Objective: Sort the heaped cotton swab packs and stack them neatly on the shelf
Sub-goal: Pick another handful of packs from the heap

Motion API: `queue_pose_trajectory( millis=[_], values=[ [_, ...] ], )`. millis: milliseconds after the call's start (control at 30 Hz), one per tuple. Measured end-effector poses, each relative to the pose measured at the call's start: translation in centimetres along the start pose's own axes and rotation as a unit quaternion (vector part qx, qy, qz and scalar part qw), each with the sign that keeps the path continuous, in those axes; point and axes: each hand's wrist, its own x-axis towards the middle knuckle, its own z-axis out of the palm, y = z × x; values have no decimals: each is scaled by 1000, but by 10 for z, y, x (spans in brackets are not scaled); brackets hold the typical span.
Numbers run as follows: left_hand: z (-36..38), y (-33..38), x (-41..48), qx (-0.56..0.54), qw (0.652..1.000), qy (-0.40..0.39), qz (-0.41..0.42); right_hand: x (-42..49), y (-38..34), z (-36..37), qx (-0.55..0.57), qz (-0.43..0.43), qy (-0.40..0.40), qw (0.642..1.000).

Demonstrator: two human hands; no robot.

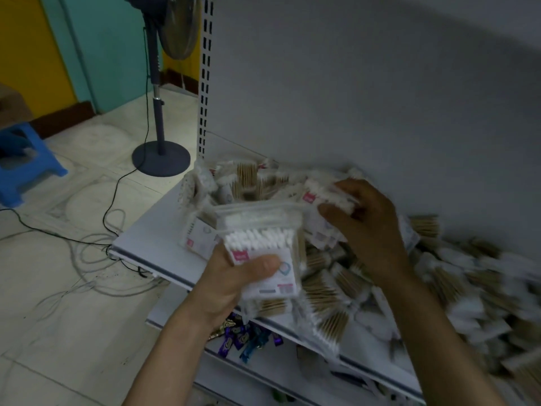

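While a blue plastic stool (29,165) sits at nine o'clock and a pedestal fan (161,159) stands at eleven, the left hand (231,279) near six o'clock grips a small stack of cotton swab packs (257,235), thumb curled across the front label, held upright above the white shelf (146,238). At two o'clock from it, the right hand (371,230) pinches another swab pack (325,197) with curled fingers, over the heap of packs (330,291) spreading along the shelf toward four o'clock, blurred there.

Glossy clear plastic swab packs (263,250), matt white metal shelf (152,235), blue plastic stool (26,168)
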Motion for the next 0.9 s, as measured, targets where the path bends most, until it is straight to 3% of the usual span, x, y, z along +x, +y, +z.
queue_pose_trajectory(
  millis=[100, 167, 300, 500, 633, 733, 833, 900],
  values=[
    [14, -6, 0, 45, 994, -94, -29, -30, -3, -8, 75, 88, 43, 992],
    [21, -13, 2, 47, 991, -120, -40, -45, -5, -5, 117, 138, 30, 983],
    [24, -25, 4, 10, 995, -85, -47, -53, -14, 0, 96, 142, 37, 984],
    [27, -29, 1, 137, 983, -107, -54, -60, -16, 25, 144, 185, 29, 972],
    [20, -25, -3, 132, 985, -97, -46, -56, -24, 32, 170, 197, -76, 962],
    [15, -28, 1, -46, 997, -15, -61, -43, -38, 34, 21, 137, -154, 978],
    [9, -32, 5, -212, 975, -6, -58, -16, -21, 26, -94, 88, -32, 991],
    [6, -30, 6, -231, 972, -7, -44, 3, 5, 15, -297, 19, 52, 953]
  ],
)
